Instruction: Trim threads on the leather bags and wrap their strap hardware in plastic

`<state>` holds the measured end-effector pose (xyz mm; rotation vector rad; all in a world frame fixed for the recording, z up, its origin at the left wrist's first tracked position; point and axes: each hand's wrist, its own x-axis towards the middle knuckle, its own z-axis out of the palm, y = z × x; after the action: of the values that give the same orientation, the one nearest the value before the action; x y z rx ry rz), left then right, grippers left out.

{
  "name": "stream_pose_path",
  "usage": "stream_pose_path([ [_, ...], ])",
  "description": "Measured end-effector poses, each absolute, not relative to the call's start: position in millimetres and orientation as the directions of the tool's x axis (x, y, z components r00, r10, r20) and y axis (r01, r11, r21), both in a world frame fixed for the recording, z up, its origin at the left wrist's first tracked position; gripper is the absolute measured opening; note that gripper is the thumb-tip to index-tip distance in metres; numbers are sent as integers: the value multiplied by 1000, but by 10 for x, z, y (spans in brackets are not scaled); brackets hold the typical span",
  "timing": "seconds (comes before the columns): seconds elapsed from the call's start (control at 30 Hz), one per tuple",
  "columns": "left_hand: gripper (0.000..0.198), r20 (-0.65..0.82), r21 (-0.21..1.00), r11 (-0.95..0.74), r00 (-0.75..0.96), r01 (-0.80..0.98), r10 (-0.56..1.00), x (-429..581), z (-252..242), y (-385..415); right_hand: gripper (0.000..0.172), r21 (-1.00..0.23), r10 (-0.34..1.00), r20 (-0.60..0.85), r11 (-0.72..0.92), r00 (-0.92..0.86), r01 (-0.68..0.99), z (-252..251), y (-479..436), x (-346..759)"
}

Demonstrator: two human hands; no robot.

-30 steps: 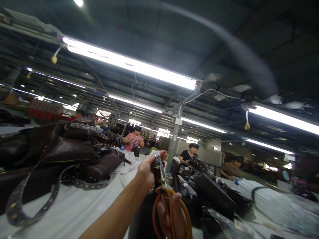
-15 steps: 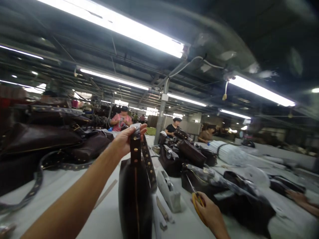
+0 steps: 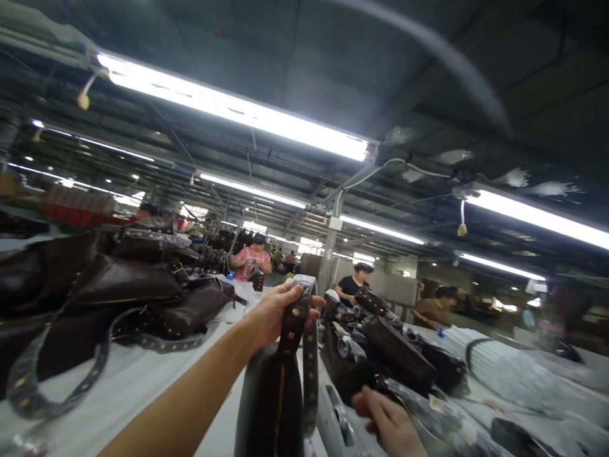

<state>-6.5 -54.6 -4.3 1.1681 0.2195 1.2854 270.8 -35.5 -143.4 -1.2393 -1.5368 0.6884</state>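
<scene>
A dark brown handbag [image 3: 266,406] with a gold zipper stands upright before me on the white table. My left hand [image 3: 280,308] is closed round the top of its studded strap [image 3: 291,327], which carries clear plastic film there. The strap loops up from the bag and down its right side. Right of the bag, my right hand [image 3: 390,422] is somewhat blurred, its fingers loosely bent and apart, with nothing visible in them. Below and left of that hand is a pale tape dispenser [image 3: 335,416], partly cut off by the frame's lower edge.
Dark bags are heaped at left [image 3: 128,279], with a loose studded strap [image 3: 61,406] in front. More bags [image 3: 399,349] lie at right, beside a plastic-wrapped white bundle [image 3: 504,362]. Several people work beyond, one in a pink top [image 3: 250,260]. A post [image 3: 330,247] stands behind.
The view has swung left and up, so the scene sits farther right and lower. The yellow-handled scissors in my right hand are no longer visible. My left hand keeps its hold on the strap.
</scene>
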Motion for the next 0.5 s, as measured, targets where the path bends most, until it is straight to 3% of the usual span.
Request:
stream_pose_path([
  [0.07, 21, 448, 803, -175, 383, -570, 808, 10, -79, -590, 65, -971, 948, 238, 231, -212, -57, -932, -422, 2263],
  [0.13, 26, 461, 821, -208, 401, -532, 792, 80, -109, -613, 70, -949, 871, 282, 192, -402, -250, -461, -509, 1857],
  [0.17, 28, 479, 820, -240, 395, -520, 784, 103, -122, -619, 64, -926, 829, 343, 219, -441, -308, -260, -540, 1693],
  [0.27, 28, 553, 808, -386, 347, -444, 758, 77, -198, -622, 47, -916, 838, 335, 183, -432, -356, 151, -552, 1390],
  [0.4, 27, 580, 813, -524, 443, -254, 684, -102, -494, -559, 21, -894, 914, 332, 227, -231, -387, 336, -466, 1297],
  [0.5, 40, 585, 811, -523, 410, -263, 700, -126, -787, -436, 18, -885, 902, 383, 296, -201, -359, 340, -445, 1294],
])
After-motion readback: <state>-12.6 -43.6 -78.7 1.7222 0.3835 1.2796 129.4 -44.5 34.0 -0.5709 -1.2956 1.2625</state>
